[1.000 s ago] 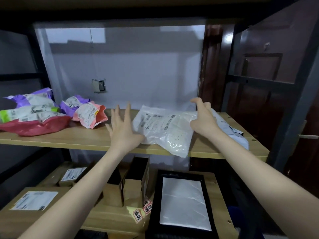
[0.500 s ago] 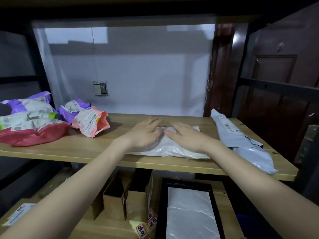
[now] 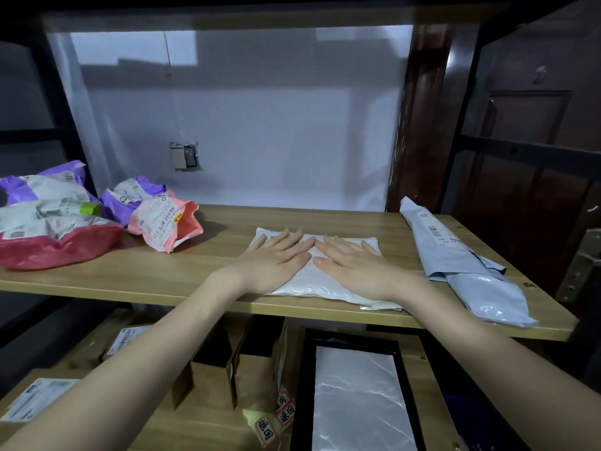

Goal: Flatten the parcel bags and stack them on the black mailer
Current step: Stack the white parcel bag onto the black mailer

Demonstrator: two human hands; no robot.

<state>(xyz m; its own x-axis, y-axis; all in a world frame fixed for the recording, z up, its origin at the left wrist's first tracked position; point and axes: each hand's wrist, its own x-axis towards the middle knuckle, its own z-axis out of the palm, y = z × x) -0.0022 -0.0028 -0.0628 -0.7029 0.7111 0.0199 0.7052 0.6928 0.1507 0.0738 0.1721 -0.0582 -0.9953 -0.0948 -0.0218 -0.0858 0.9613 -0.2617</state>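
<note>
A white parcel bag (image 3: pixel 307 286) lies flat on the wooden shelf (image 3: pixel 201 275), near its front edge. My left hand (image 3: pixel 276 258) and my right hand (image 3: pixel 354 265) press palm-down on it side by side, fingers spread, thumbs almost touching. Crumpled bags sit at the shelf's left: a pink one (image 3: pixel 166 227), a purple one (image 3: pixel 130 196), and a pile on a red bag (image 3: pixel 55 247). The black mailer (image 3: pixel 304 385) lies on the lower shelf with a flattened white bag (image 3: pixel 357 398) on top of it.
A long grey-blue parcel (image 3: pixel 461 265) lies along the shelf's right end, overhanging the front edge. Brown cardboard boxes (image 3: pixel 227 369) and labelled cartons (image 3: pixel 39 398) stand on the lower shelf. A dark metal rack frame (image 3: pixel 471 125) rises on the right.
A second ago both hands held the white bag lifted at the shelf's front. They have laid it on the shelf and now press it flat, palms spreading outward.
</note>
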